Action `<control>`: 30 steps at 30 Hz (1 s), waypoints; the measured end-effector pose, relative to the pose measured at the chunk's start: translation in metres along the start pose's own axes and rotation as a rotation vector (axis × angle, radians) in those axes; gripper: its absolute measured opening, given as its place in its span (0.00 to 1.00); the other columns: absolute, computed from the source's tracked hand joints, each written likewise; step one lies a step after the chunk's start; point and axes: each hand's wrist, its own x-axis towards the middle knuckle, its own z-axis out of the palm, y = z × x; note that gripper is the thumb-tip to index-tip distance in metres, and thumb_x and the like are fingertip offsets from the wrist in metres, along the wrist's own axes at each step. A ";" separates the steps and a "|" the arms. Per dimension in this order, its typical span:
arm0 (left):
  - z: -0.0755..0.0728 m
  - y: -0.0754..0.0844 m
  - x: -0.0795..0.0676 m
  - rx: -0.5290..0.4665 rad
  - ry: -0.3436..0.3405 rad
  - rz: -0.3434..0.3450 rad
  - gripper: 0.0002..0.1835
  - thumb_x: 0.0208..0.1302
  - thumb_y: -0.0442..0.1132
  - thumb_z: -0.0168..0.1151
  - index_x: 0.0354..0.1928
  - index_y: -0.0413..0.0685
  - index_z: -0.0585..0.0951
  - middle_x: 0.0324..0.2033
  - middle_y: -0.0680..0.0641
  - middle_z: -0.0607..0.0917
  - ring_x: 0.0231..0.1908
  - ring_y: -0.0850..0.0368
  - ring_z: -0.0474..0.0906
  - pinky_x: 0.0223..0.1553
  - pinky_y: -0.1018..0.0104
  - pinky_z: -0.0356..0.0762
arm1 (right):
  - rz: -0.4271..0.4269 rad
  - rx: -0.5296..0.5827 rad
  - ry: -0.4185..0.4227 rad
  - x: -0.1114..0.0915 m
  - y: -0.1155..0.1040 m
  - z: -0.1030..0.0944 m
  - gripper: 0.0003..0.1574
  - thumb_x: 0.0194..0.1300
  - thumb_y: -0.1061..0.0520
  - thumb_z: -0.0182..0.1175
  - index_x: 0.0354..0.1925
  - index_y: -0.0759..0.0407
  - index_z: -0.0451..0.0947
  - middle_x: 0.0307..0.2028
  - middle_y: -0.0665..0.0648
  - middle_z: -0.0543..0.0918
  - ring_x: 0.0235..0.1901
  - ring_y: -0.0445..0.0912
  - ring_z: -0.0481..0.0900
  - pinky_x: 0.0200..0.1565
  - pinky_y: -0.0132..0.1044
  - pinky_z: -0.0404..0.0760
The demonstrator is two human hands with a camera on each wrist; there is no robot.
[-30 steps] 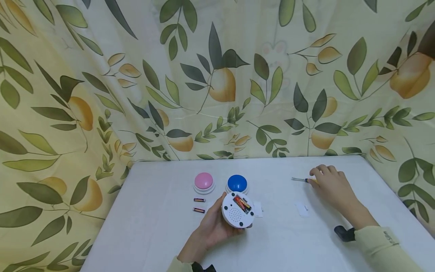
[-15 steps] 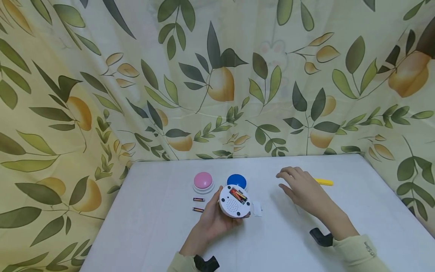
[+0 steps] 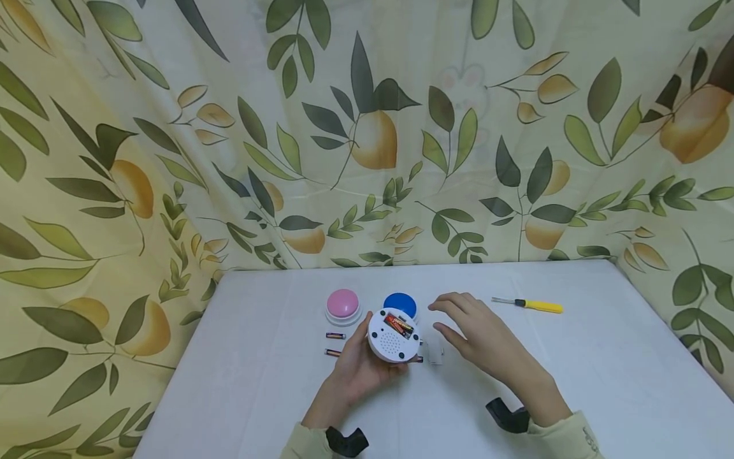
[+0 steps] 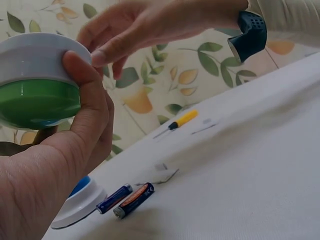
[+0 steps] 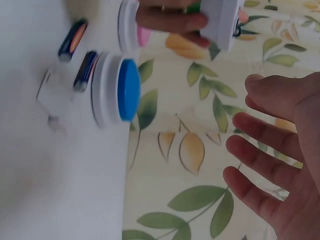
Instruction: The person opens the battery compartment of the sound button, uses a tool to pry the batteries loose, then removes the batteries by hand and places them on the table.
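Observation:
My left hand (image 3: pixel 367 373) grips a round push button (image 3: pixel 394 336) with a white base and a green dome (image 4: pixel 37 102). Its underside faces up in the head view, showing speaker holes, dark feet and an uncovered compartment with batteries (image 3: pixel 398 325) inside. Just to its right hovers my right hand (image 3: pixel 478 335), fingers spread and loosely bent, holding nothing. Behind the held button stand a blue button (image 3: pixel 399 304) and a pink button (image 3: pixel 343 304). A small white battery cover (image 3: pixel 436 352) lies on the table between the hands.
A yellow-handled screwdriver (image 3: pixel 539 306) lies at the right on the white table (image 3: pixel 619 357). Two loose batteries (image 3: pixel 335 336) lie in front of the pink button, and others (image 4: pixel 134 200) near the blue one. A patterned curtain (image 3: pixel 367 210) hangs behind.
My right hand has let go of the screwdriver, leaving it on the table, and moved left toward the held button. My left hand has shifted the button slightly up and left.

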 end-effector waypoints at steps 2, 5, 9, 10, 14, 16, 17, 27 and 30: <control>-0.001 0.001 0.000 0.005 -0.014 0.002 0.42 0.76 0.72 0.42 0.83 0.61 0.51 0.73 0.38 0.67 0.61 0.43 0.73 0.52 0.62 0.79 | -0.010 0.020 0.009 0.001 -0.005 0.003 0.24 0.65 0.54 0.74 0.58 0.51 0.82 0.57 0.53 0.85 0.57 0.50 0.82 0.57 0.51 0.85; -0.001 0.001 0.000 -0.001 -0.023 0.006 0.40 0.78 0.70 0.40 0.83 0.61 0.51 0.72 0.40 0.67 0.61 0.45 0.73 0.53 0.61 0.79 | -0.025 0.046 0.027 0.003 -0.010 0.007 0.23 0.64 0.55 0.74 0.57 0.52 0.82 0.56 0.52 0.85 0.56 0.49 0.83 0.56 0.50 0.86; -0.002 0.000 0.000 0.001 -0.042 0.014 0.38 0.81 0.66 0.39 0.84 0.61 0.48 0.76 0.41 0.64 0.65 0.47 0.70 0.59 0.57 0.77 | -0.020 0.082 0.033 0.004 -0.016 0.011 0.22 0.64 0.55 0.74 0.55 0.50 0.84 0.54 0.50 0.86 0.55 0.47 0.84 0.56 0.48 0.87; -0.002 0.000 0.000 0.004 -0.048 0.014 0.38 0.81 0.65 0.39 0.84 0.61 0.47 0.77 0.41 0.63 0.66 0.47 0.70 0.60 0.56 0.76 | -0.019 0.087 0.030 0.004 -0.018 0.011 0.21 0.64 0.54 0.74 0.55 0.49 0.84 0.53 0.49 0.86 0.55 0.46 0.84 0.56 0.47 0.87; -0.002 -0.001 -0.001 0.017 -0.073 0.011 0.37 0.82 0.63 0.40 0.84 0.63 0.46 0.80 0.40 0.59 0.70 0.46 0.67 0.65 0.53 0.72 | -0.025 0.085 0.023 0.006 -0.021 0.013 0.18 0.64 0.54 0.74 0.52 0.46 0.84 0.51 0.46 0.86 0.53 0.44 0.83 0.55 0.45 0.87; -0.001 -0.002 -0.001 0.025 -0.084 0.013 0.37 0.82 0.62 0.40 0.84 0.63 0.46 0.80 0.39 0.58 0.70 0.45 0.67 0.65 0.52 0.72 | -0.028 0.074 0.024 0.006 -0.022 0.014 0.18 0.63 0.54 0.75 0.51 0.46 0.85 0.50 0.45 0.86 0.52 0.43 0.83 0.54 0.44 0.87; -0.001 -0.002 -0.001 0.028 -0.088 0.014 0.37 0.82 0.62 0.41 0.85 0.63 0.46 0.81 0.39 0.58 0.71 0.45 0.67 0.66 0.51 0.71 | -0.031 0.067 0.026 0.006 -0.022 0.014 0.18 0.63 0.54 0.75 0.50 0.46 0.85 0.49 0.45 0.86 0.51 0.43 0.83 0.54 0.43 0.87; 0.000 -0.002 -0.002 0.024 -0.081 0.005 0.37 0.82 0.62 0.42 0.84 0.63 0.46 0.81 0.40 0.57 0.71 0.46 0.66 0.67 0.50 0.69 | -0.086 -0.015 0.085 0.005 -0.029 0.016 0.17 0.61 0.57 0.77 0.48 0.50 0.85 0.45 0.47 0.86 0.45 0.41 0.84 0.47 0.38 0.88; 0.000 -0.002 -0.002 0.029 -0.081 0.011 0.37 0.82 0.61 0.43 0.84 0.64 0.47 0.81 0.40 0.58 0.71 0.46 0.66 0.67 0.49 0.69 | -0.097 -0.069 0.094 0.005 -0.033 0.018 0.17 0.61 0.57 0.76 0.48 0.52 0.84 0.44 0.48 0.86 0.43 0.42 0.85 0.44 0.37 0.88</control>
